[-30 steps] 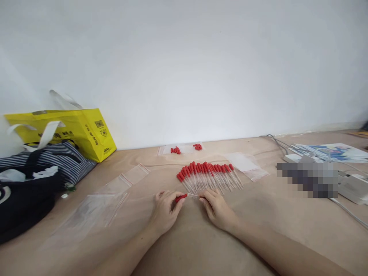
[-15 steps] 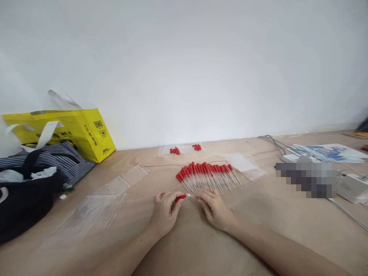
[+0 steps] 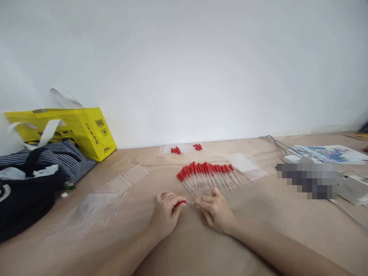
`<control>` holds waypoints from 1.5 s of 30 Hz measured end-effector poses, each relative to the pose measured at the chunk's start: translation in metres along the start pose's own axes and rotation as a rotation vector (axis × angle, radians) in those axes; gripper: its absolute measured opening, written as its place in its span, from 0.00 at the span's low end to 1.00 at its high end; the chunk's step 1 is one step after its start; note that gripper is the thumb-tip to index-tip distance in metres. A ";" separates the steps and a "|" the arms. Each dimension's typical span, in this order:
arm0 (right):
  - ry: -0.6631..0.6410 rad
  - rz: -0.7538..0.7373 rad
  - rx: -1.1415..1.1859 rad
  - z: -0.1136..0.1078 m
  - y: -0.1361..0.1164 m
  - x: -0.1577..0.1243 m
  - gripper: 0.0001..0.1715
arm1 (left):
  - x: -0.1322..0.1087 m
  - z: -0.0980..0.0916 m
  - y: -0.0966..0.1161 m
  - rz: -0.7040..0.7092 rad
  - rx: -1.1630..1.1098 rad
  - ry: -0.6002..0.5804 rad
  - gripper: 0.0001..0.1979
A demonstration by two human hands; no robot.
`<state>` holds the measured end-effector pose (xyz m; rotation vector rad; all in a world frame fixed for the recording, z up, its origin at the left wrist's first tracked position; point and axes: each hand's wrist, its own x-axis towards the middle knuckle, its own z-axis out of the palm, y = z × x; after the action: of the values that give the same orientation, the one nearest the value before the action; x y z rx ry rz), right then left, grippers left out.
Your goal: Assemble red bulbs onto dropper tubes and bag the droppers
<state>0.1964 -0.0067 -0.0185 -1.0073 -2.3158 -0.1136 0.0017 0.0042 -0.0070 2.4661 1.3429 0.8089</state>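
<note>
Between thumb and fingers, my left hand (image 3: 167, 211) pinches a red rubber dropper bulb (image 3: 179, 204). My right hand (image 3: 215, 210) grips the clear, thin dropper tube (image 3: 190, 203), which runs from the bulb's right end into my fingertips; its far end is hidden there. Whether the tube sits inside the bulb or only touches it, I cannot tell. Just beyond my hands lies a fanned row of droppers (image 3: 201, 173), red bulbs pointing away and clear stems toward me. Loose red bulbs (image 3: 175, 150) lie in two small groups on a clear bag (image 3: 165, 150) near the wall.
Clear zip bags (image 3: 99, 209) spread over the table at left. Behind them stand a yellow bag (image 3: 89, 134), a striped bag (image 3: 77, 168) and a black bag (image 3: 25, 203). A white packet (image 3: 244, 163), printed sheets (image 3: 336, 153), cables and a white adapter (image 3: 352, 188) lie at right.
The bulb and tube are slightly lower and the tube lies nearly level. My right hand's fingers have curled in more around the tube. The droppers beyond look unchanged.
</note>
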 end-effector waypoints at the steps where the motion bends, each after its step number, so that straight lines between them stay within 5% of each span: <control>1: -0.002 -0.023 -0.013 -0.001 0.002 0.000 0.12 | 0.000 0.000 0.001 0.017 0.004 -0.013 0.09; 17: -0.021 -0.026 0.069 0.006 -0.003 0.005 0.11 | -0.003 -0.002 0.007 0.142 0.068 -0.002 0.10; 27: -0.045 -0.038 0.066 0.005 0.000 0.010 0.13 | 0.003 -0.003 0.003 0.074 -0.014 -0.006 0.09; 35: 0.034 0.140 0.071 0.003 0.002 0.006 0.11 | 0.009 -0.002 -0.017 -0.307 -0.474 0.260 0.12; 40: 0.018 0.109 0.035 0.010 -0.012 0.010 0.11 | 0.016 0.012 -0.016 -0.507 -0.842 0.380 0.18; 45: -0.013 0.023 0.043 0.010 -0.015 0.008 0.11 | 0.040 0.020 -0.028 -0.634 -0.818 0.409 0.19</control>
<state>0.1769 -0.0086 -0.0197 -1.0155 -2.3082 -0.0483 0.0103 0.0545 -0.0215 1.2041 1.3950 1.3602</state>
